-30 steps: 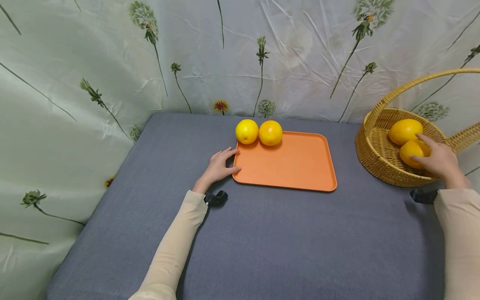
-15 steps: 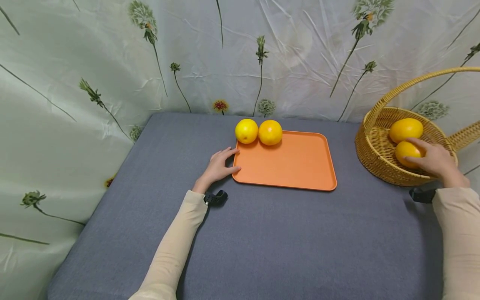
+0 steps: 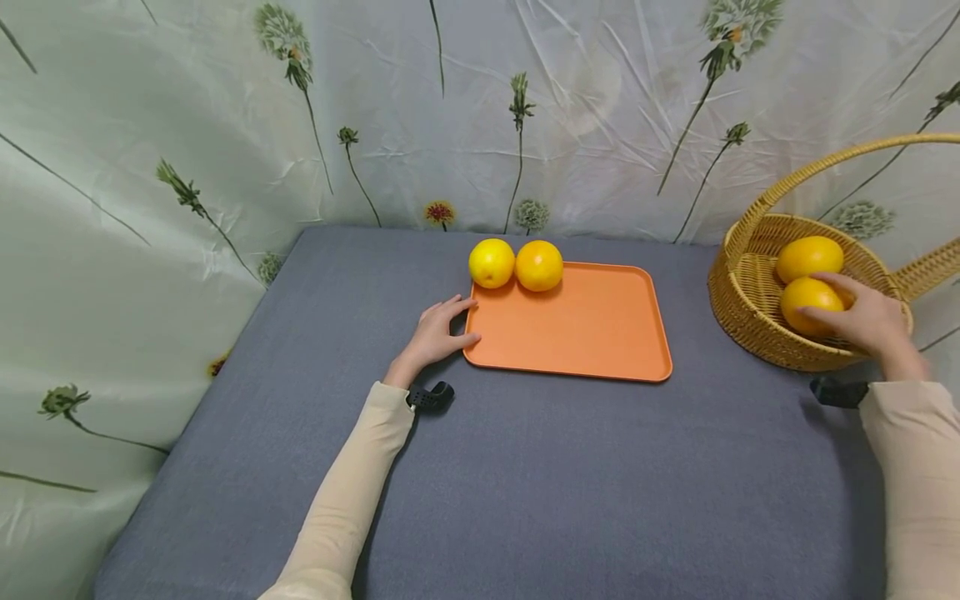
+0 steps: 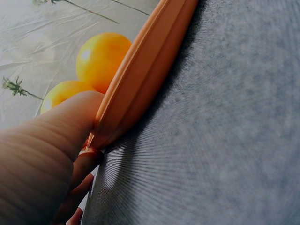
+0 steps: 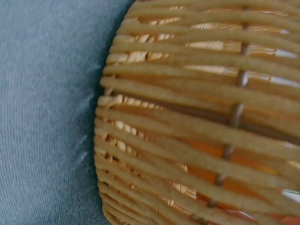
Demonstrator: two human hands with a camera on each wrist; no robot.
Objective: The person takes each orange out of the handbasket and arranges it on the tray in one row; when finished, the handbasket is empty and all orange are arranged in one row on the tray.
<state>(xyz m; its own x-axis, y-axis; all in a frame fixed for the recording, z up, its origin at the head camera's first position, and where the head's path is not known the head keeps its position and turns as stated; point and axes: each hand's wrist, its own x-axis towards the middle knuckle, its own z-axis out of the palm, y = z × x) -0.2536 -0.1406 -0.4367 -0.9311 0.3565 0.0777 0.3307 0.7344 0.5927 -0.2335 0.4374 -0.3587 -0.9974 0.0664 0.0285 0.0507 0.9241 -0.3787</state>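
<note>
My left hand (image 3: 433, 333) holds the left rim of an orange tray (image 3: 592, 333) in the head view. In the left wrist view its thumb (image 4: 70, 119) lies over the tray's edge, other fingers curled below. Two oranges, a yellower one (image 3: 491, 263) and a deeper one (image 3: 539, 266), sit side by side at the tray's back left. Inside the wicker basket (image 3: 757, 329) at right, my right hand (image 3: 873, 321) grips the nearer orange (image 3: 808, 305), thumb and fingers around it. Another orange (image 3: 810, 258) lies just behind. The right wrist view shows mostly basket weave (image 5: 187, 93), hiding the hand.
The basket's tall handle (image 3: 810, 173) arches above its opening. A grey cloth (image 3: 600, 483) covers the table. Behind and to the left hangs a pale curtain (image 3: 600, 125) printed with flowers. Black wrist bands (image 3: 432, 396) sit on the wrists.
My right hand has closed around the nearer orange and shifted it slightly left within the basket, against the other one. My left hand and the tray have stayed in place.
</note>
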